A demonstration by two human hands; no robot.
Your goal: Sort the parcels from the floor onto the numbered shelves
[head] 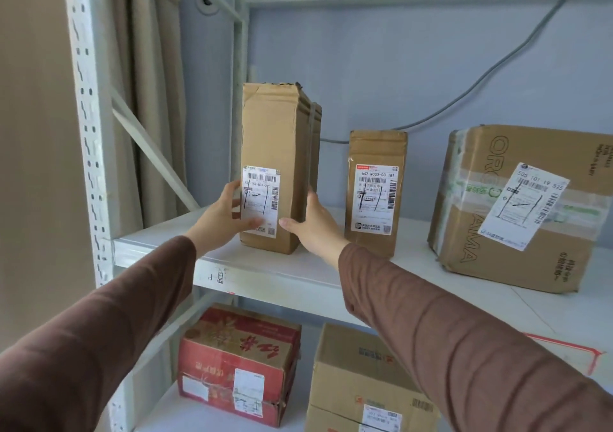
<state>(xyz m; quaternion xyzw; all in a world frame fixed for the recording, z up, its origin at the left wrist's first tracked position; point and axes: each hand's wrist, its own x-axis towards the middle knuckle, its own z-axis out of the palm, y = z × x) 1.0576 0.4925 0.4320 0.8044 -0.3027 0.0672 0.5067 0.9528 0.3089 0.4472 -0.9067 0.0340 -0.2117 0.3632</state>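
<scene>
A tall brown cardboard parcel (275,139) with a white shipping label stands upright on the white upper shelf (298,275), near its left end. My left hand (220,217) grips its lower left side, thumb across the label. My right hand (313,222) grips its lower right side, thumb on the front face. A shorter brown parcel (376,192) stands just to the right of it, and a large taped box (517,212) sits further right on the same shelf.
On the shelf below sit a red printed box (238,362) and a brown box (365,382). A perforated white upright (89,126) frames the rack's left side, with a beige curtain (156,100) behind. A grey cable (491,76) hangs along the back wall.
</scene>
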